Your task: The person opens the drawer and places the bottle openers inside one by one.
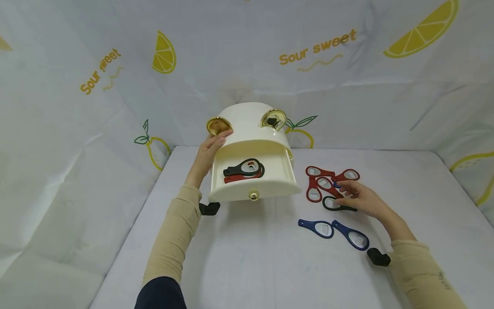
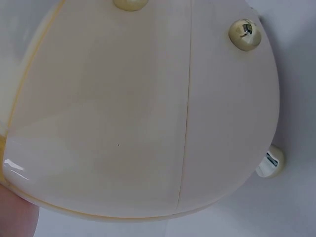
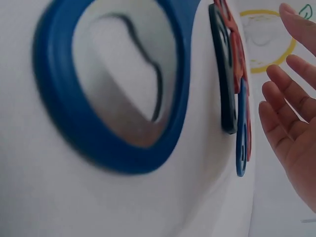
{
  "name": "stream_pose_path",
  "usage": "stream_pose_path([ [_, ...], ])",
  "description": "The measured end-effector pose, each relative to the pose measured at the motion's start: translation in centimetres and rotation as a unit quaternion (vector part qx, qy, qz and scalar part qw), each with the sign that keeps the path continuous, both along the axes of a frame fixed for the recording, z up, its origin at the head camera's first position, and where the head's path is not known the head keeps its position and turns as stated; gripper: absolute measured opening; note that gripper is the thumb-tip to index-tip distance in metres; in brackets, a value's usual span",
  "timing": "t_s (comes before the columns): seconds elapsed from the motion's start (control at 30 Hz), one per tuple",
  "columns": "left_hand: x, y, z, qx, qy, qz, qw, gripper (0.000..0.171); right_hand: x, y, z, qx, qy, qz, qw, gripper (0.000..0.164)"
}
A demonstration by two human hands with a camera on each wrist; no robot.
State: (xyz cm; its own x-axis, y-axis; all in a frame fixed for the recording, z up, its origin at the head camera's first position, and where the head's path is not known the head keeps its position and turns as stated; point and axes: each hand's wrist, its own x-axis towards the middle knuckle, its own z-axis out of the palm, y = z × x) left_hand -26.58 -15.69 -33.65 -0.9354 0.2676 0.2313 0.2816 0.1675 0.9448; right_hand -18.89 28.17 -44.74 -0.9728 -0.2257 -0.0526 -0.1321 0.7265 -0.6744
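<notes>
"What's the box point(image 1: 247, 118) like?"

"Glossy cream, round-topped, with mirror-bright gold discs point(image 1: 273, 119); its pulled-out drawer point(image 1: 278, 192) holds a black opener point(image 1: 231, 171) overlapping a red opener point(image 1: 233, 179)"

"And the left hand point(image 1: 208, 152)?"

"Fingertips against the shell by one disc; whether they curl round it, I can't tell"

"The right hand point(image 1: 359, 199)?"

"Fingers loose and apart, palm bare, over teardrop bottle openers with metal inserts: red ones point(image 1: 314, 194) beyond the fingertips, a dark-rimmed one point(image 1: 339, 207) by the thumb, contact unclear"

"Anything hidden?"

"A blue opener point(image 1: 337, 185), mostly covered by that hand; the left wrist view shows the box's underside and only a sliver of hand"
</notes>
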Motion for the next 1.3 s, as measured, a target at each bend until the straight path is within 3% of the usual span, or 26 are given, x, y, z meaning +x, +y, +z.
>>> stream_pose_path([
  [0.13, -0.1, -0.1, -0.1, -0.001, 0.002, 0.0, 1.0, 0.038, -0.3, 0.2, -0.8, 0.008, -0.009, 0.02, 1.0, 0.06],
  [0.4, -1.8, -0.6, -2.0, 0.002, 0.007, 0.002, 1.0, 0.038, -0.7, 0.3, -2.5, 0.044, 0.01, 0.05, 0.998, 0.056],
  [0.67, -1.4, -0.4, -1.7, -0.003, 0.012, 0.003, 0.9999, 0.038, -0.2, -0.1, -2.9, 0.088, 0.022, 0.042, 0.995, 0.058],
  [0.87, 0.0, 0.0, 0.0, -0.013, 0.008, 0.001, 0.9999, 0.038, 0.2, -0.4, -2.6, 0.081, 0.021, 0.039, 0.996, 0.052],
  [1.3, -0.1, 0.0, 0.0, -0.007, 0.001, 0.002, 1.0, 0.038, 0.3, -0.4, -2.7, 0.09, 0.013, 0.025, 0.996, 0.053],
])
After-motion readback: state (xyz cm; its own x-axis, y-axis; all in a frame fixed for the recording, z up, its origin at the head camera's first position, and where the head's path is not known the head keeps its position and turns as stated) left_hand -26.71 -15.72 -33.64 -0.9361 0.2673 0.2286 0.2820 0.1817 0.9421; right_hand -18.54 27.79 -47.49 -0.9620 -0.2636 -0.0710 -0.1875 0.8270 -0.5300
